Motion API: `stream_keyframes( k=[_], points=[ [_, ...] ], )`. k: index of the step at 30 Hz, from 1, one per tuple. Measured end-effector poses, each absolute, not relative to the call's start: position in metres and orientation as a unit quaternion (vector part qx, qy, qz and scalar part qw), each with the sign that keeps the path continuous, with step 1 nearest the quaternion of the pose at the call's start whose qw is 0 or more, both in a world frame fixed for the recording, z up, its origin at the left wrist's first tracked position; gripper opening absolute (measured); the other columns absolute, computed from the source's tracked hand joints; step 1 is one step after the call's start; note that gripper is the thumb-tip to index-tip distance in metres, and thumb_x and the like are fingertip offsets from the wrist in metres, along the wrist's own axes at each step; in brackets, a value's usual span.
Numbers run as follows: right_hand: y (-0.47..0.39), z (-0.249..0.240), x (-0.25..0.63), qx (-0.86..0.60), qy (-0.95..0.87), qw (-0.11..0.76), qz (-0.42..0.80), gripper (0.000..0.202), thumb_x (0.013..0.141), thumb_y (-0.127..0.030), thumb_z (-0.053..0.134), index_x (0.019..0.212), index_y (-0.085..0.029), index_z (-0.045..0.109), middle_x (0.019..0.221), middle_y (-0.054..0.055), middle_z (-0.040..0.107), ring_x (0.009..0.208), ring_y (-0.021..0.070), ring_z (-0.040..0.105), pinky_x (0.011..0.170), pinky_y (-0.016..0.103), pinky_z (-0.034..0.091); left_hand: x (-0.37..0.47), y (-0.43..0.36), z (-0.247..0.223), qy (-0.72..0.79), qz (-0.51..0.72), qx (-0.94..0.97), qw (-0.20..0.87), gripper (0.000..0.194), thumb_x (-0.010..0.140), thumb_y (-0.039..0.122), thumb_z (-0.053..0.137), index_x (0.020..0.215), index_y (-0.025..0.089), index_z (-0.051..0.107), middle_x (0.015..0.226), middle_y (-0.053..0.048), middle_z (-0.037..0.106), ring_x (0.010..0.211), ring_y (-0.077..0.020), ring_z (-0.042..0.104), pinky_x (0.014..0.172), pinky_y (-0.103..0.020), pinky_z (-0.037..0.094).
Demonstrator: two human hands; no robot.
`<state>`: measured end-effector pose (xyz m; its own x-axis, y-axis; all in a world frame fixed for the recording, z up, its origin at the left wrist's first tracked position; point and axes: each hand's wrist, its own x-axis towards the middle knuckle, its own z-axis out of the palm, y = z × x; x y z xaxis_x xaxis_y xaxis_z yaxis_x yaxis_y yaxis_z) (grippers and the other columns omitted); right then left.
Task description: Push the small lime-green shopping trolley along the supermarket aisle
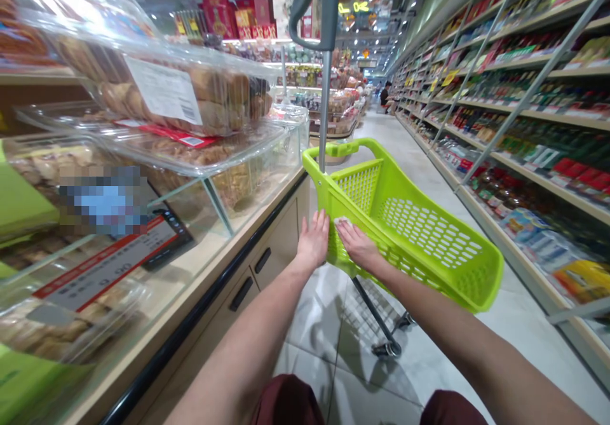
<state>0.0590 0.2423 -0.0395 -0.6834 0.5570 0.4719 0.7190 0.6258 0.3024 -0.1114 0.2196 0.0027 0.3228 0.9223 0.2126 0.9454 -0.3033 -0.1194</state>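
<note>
A lime-green shopping cart [429,266] with slotted basket walls stands in front of me, tilted in view. My left hand [314,241] lies against the cart's near corner, its fingers stretched out and holding nothing. Just to the right, my right hand [355,241] presses a small white wipe [342,222] flat to the basket's outer side. The wipe shows only at the fingertips; the rest is hidden under the fingers. A grey pole [325,107] with a dark grey handle [312,12] rises from the cart's near end.
On the left, a glass-edged display counter [210,202] holds clear boxes of baked goods [190,88] and a price sign [109,263]. Stocked shelves [524,101] line the right side. A person [385,96] sits far down the aisle. Tiled floor [309,349] lies below.
</note>
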Motion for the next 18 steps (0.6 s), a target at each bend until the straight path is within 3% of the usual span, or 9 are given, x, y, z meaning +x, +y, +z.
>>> stream_keyframes(
  k=[5, 10, 14, 18],
  points=[
    [0.265, -0.001, 0.038, -0.365, -0.877, 0.198, -0.242, 0.048, 0.084, -0.005, 0.031, 0.131, -0.008, 0.038, 0.141, 0.013, 0.031, 0.133, 0.0231, 0.018, 0.106, 0.044, 0.024, -0.128, 0.228, 0.015, -0.600, -0.048, -0.790, 0.117, 0.056, 0.082, 0.011, 0.024, 0.138, 0.006, 0.021, 0.148, -0.012, 0.013, 0.135, -0.0240, 0.009, 0.108, -0.051, 0.010],
    [0.294, 0.033, 0.006, -0.348, -0.876, 0.239, -0.233, 0.045, 0.086, -0.007, 0.031, 0.131, -0.010, 0.038, 0.138, 0.012, 0.037, 0.134, 0.0200, 0.017, 0.108, 0.044, 0.022, -0.137, 0.232, 0.017, -0.608, -0.056, -0.783, 0.118, 0.055, 0.082, 0.009, 0.023, 0.137, 0.007, 0.023, 0.147, -0.011, 0.015, 0.135, -0.0235, 0.010, 0.108, -0.051, 0.010],
    [0.305, 0.045, -0.009, -0.358, -0.851, 0.302, -0.237, 0.047, 0.088, -0.008, 0.027, 0.135, -0.012, 0.032, 0.143, 0.010, 0.029, 0.135, 0.0186, 0.010, 0.109, 0.045, 0.018, -0.141, 0.230, 0.011, -0.610, -0.054, -0.782, 0.115, 0.056, 0.082, 0.008, 0.025, 0.137, 0.009, 0.024, 0.147, -0.011, 0.017, 0.135, -0.0233, 0.011, 0.108, -0.050, 0.011],
    [0.310, 0.038, -0.007, -0.367, -0.865, 0.253, -0.231, 0.048, 0.086, -0.006, 0.027, 0.133, -0.009, 0.033, 0.142, 0.011, 0.030, 0.135, 0.0208, 0.011, 0.109, 0.045, 0.018, -0.141, 0.229, 0.010, -0.620, -0.050, -0.775, 0.109, 0.057, 0.080, 0.008, 0.028, 0.137, 0.010, 0.024, 0.147, -0.012, 0.017, 0.135, -0.0237, 0.011, 0.108, -0.051, 0.012]
  ],
)
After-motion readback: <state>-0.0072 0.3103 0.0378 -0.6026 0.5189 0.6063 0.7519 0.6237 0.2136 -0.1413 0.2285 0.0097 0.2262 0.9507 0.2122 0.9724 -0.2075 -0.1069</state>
